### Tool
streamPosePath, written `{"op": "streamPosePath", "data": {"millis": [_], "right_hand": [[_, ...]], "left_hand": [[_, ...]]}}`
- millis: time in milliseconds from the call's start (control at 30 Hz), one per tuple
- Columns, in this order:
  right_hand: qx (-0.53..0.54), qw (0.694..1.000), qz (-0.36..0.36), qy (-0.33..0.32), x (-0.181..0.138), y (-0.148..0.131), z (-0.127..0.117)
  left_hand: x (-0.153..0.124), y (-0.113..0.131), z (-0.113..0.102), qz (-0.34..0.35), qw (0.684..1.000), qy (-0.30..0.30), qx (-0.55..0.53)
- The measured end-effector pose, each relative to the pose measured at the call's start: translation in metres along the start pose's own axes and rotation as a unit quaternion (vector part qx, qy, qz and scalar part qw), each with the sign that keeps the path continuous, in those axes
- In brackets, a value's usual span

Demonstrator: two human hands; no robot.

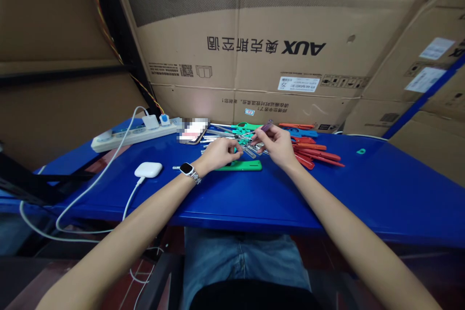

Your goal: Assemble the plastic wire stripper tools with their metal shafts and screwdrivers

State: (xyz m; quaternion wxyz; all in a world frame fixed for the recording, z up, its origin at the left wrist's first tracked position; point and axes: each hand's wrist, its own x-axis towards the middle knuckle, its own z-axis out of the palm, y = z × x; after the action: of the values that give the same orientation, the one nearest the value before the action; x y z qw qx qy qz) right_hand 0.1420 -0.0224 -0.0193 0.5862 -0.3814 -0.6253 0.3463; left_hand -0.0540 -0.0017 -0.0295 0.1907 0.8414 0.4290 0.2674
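My right hand is closed, with a small purple translucent piece pinched between thumb and fingers. Facing it, my left hand, with a watch on the wrist, has its fingertips curled together; whatever they hold is too small to make out. Just below the left hand lies a green long-necked lighter, partly covered by that hand, its thin metal end showing at the left. Behind and between both hands is a pile of metal tubes and green plastic parts. Red plastic casings lie right of my right hand.
A phone and a white power strip stand at the back left. A white earbud case with a cable lies nearer. A cardboard sheet walls the back of the blue table. One small green piece sits at the right.
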Motion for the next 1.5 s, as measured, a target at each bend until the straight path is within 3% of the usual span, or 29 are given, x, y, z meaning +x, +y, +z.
{"op": "streamPosePath", "data": {"millis": [267,467,600,1133,1500], "right_hand": [[-0.028,0.999,-0.011,-0.029,-0.003,-0.001,0.001],[-0.003,0.999,-0.018,0.029,0.001,-0.003,-0.002],[0.046,0.998,-0.004,0.033,0.004,-0.002,-0.001],[0.066,0.997,0.017,0.038,0.005,0.001,0.0],[0.015,0.999,-0.022,0.017,0.0,-0.007,-0.001]], "left_hand": [[-0.002,0.005,0.004,0.024,0.999,0.025,0.005],[0.0,0.0,0.001,0.028,0.999,0.031,-0.018],[0.0,-0.002,-0.001,0.028,0.998,0.039,-0.027],[-0.001,0.001,0.001,0.036,0.998,0.034,-0.029],[-0.005,0.012,0.01,0.025,1.0,0.01,-0.009]]}}
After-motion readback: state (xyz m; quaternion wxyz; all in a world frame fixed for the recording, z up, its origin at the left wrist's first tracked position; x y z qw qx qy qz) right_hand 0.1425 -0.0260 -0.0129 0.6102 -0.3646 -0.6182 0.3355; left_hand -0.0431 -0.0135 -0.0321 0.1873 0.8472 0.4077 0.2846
